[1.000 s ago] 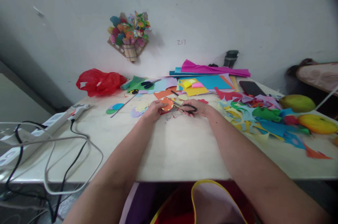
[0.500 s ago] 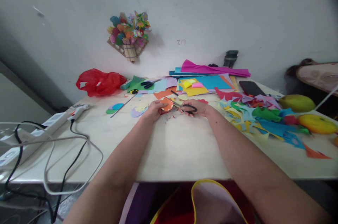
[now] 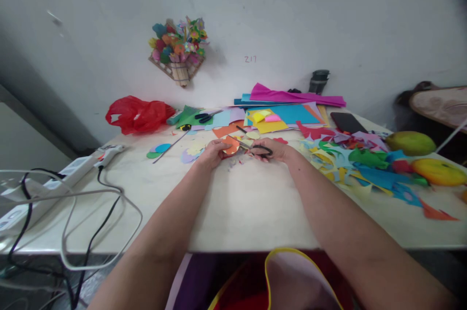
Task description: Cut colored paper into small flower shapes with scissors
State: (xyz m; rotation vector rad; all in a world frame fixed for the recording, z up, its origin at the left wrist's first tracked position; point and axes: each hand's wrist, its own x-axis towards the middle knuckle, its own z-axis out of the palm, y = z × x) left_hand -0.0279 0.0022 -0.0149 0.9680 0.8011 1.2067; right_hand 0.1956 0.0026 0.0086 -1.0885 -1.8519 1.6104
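Between thumb and fingers my left hand (image 3: 216, 151) pinches a rounded piece of orange paper (image 3: 231, 145) with a notched edge. My right hand (image 3: 274, 149) is closed around the black handles of a pair of scissors (image 3: 246, 146). The blades point left and meet the right edge of the orange paper. Tiny paper snippets (image 3: 235, 163) lie on the table just below my hands. Left of my left hand are pale scalloped paper shapes (image 3: 191, 153) and blue and green paper circles (image 3: 162, 148).
Paper scraps (image 3: 350, 159) cover the right side, with a phone (image 3: 347, 122) and mangoes (image 3: 410, 143) close by. Coloured sheets (image 3: 295, 114) and a second pair of scissors (image 3: 204, 118) lie at the back. A red plastic bag (image 3: 136, 114) and a power strip (image 3: 69, 173) with cables are at left.
Almost nothing differs. Both hands keep the same hold on the orange paper and the scissors, and the view has shifted very slightly.
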